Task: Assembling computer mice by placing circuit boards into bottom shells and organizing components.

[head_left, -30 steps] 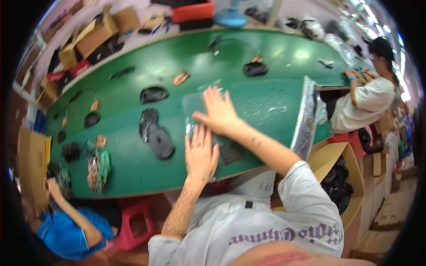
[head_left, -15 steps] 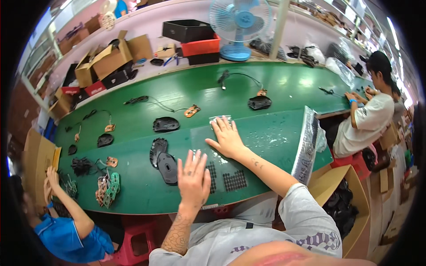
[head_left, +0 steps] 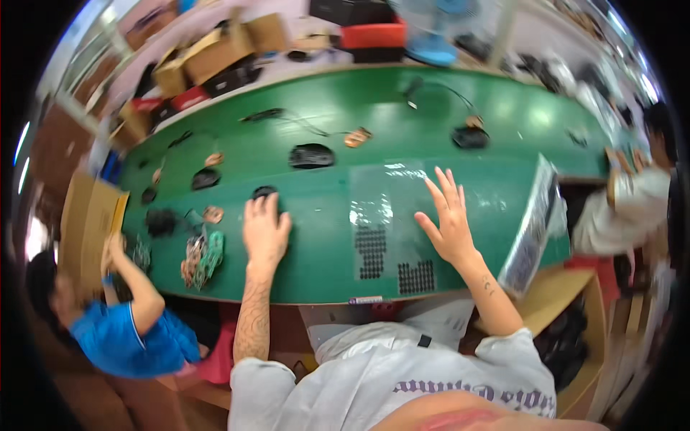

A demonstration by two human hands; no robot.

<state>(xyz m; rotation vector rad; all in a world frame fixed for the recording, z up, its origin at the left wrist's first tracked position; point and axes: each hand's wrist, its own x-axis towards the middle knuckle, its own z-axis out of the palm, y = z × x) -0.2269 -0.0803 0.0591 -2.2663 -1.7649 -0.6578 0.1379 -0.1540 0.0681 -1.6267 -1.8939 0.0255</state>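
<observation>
My left hand (head_left: 264, 233) lies over a black computer mouse shell (head_left: 264, 192), its fingers curved over it. Only the shell's far end shows beyond the fingertips; the rest is hidden. My right hand (head_left: 451, 226) is above the green table with fingers spread and nothing in them. To its left lies a clear plastic sheet (head_left: 392, 194), with small black round pads (head_left: 371, 251) in rows. Another block of black pads (head_left: 417, 277) sits near the table's front edge.
Mouse shells (head_left: 312, 156) with cables and small circuit boards (head_left: 357, 137) are spread along the far strip. A wire bundle (head_left: 203, 258) lies at left near a co-worker in blue (head_left: 136, 337). A plastic-wrapped strip (head_left: 530, 226) and an open carton (head_left: 575, 309) are at right.
My left hand has moved left and forward; the mouse shells have left their earlier spot. My right hand has lifted off the plastic sheet and moved right. The view has shifted.
</observation>
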